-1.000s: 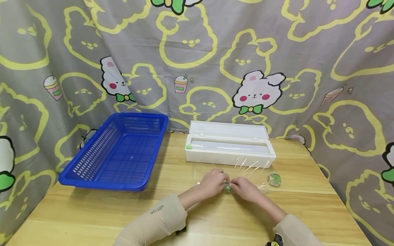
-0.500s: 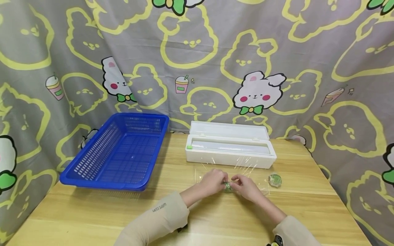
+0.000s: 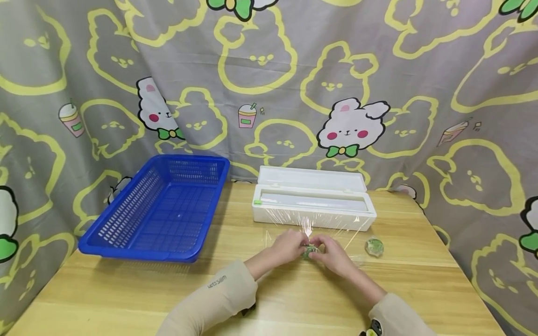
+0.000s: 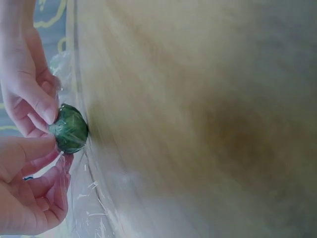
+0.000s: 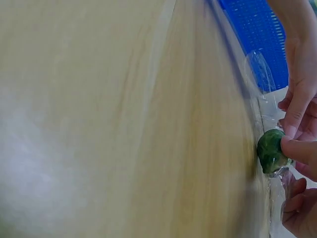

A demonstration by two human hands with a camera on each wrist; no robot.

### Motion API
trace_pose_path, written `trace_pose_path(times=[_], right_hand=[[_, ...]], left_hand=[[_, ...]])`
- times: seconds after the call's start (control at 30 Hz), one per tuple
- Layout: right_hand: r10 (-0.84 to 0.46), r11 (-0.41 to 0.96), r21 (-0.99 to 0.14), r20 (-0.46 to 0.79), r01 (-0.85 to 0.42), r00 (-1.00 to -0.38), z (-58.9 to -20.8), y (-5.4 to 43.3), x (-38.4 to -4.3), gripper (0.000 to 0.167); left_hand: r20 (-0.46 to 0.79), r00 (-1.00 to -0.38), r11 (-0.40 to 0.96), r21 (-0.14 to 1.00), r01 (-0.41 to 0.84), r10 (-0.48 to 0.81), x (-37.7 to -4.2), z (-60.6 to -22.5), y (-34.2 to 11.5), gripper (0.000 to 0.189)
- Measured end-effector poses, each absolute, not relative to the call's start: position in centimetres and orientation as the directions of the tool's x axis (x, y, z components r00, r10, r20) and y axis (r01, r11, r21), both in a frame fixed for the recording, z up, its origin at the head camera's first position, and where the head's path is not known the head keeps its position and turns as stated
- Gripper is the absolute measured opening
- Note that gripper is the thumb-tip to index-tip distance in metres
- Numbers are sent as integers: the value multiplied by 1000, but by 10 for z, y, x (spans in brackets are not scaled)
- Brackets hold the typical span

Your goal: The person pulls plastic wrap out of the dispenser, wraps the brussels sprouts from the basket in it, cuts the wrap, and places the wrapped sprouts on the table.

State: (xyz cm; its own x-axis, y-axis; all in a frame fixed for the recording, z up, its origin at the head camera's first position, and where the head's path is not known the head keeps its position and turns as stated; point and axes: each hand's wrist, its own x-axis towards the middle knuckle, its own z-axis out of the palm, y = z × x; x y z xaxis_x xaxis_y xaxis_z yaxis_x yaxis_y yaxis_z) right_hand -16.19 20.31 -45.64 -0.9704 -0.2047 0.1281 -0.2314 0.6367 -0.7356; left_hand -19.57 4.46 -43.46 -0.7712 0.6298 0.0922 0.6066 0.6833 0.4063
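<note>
A Brussels sprout (image 3: 308, 252) lies on clear plastic wrap (image 4: 89, 208) at the table's middle, between both hands. My left hand (image 3: 287, 246) pinches it from the left, thumb against its leaves. From the other side my right hand (image 3: 334, 255) grips it too, with its thumb on the sprout. In the left wrist view the green leaves of the sprout (image 4: 70, 128) show under a shiny film, and wrap hangs around the fingers. The right wrist view shows crumpled film beside the sprout (image 5: 271, 151). A second round green piece (image 3: 374, 246), apparently wrapped in film, lies to the right.
Behind the hands stands a long white wrap dispenser box (image 3: 315, 218), lid raised, a roll inside and a green cutter tab at its left end. A large blue plastic basket (image 3: 147, 254) sits at the left of the wooden table (image 3: 319, 308). A patterned curtain (image 3: 269, 70) hangs behind.
The wrap has been drawn up, its creases now fanning out from the hands in front of the white box. The fingers have shifted slightly, and more of the sprout shows.
</note>
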Motion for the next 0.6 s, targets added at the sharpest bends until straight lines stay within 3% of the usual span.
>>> trace_pose_path(times=[0.3,0.6], right_hand=[[-236,673,-701,96,-234,-967,-454,204,-170,14],[-272,811,-497,144,-307,-951,-451,206,-179,10]], left_hand=[[129,-772,681,397,615,623,-202,-436,39,7],[112,-792,733,319,601,601,-203,-438,41,18]])
